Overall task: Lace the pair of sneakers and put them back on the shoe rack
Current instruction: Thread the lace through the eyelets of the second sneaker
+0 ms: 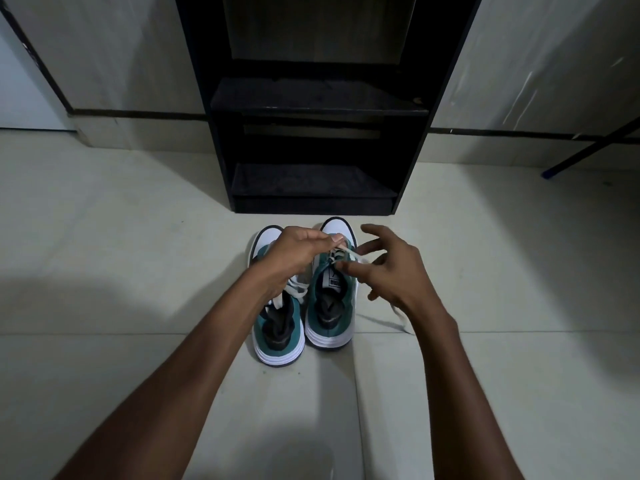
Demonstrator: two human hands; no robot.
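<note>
Two teal and white sneakers stand side by side on the floor, toes pointing at the rack. My left hand hovers over the left sneaker and pinches the white lace of the right sneaker near its front eyelets. My right hand is just right of that shoe, fingers spread, its thumb and a fingertip close to the lace. One loose lace end trails on the floor to the right. The left sneaker shows white laces across its tongue.
A black shoe rack with bare shelves stands against the wall just beyond the sneakers. A dark pole with a blue tip leans at the far right. Pale tiled floor surrounds the shoes.
</note>
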